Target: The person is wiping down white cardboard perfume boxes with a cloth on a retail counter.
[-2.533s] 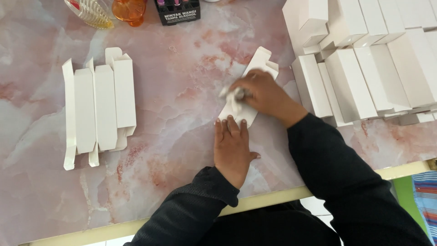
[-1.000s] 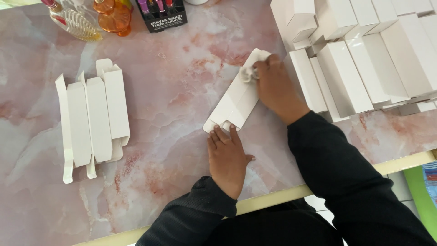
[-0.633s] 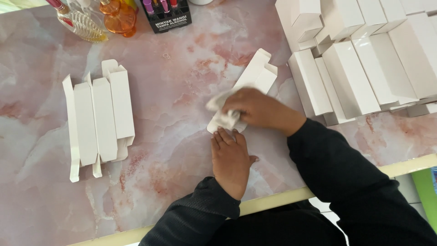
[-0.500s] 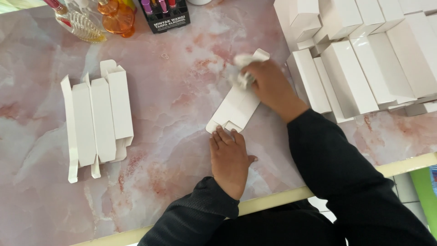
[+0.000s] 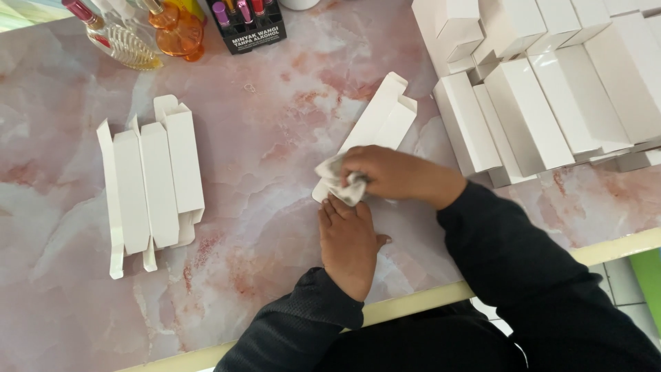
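A flat, unfolded white carton (image 5: 377, 124) lies slantwise on the pink marble table (image 5: 275, 131). My left hand (image 5: 350, 242) presses flat on the table at the carton's near end, fingers together, pinning it. My right hand (image 5: 391, 173) is closed around a crumpled whitish cloth (image 5: 337, 180) and holds it down on the near end of the carton, just above my left fingertips. Both arms wear dark sleeves.
Several flat white cartons (image 5: 153, 180) lie side by side at the left. Assembled white boxes (image 5: 544, 89) are stacked at the right. At the far edge stand glass perfume bottles (image 5: 151, 31) and a black display stand (image 5: 249, 22) of small vials.
My right hand with the cloth has slid from the carton's far end back down to its near end. My left hand has stayed in place.
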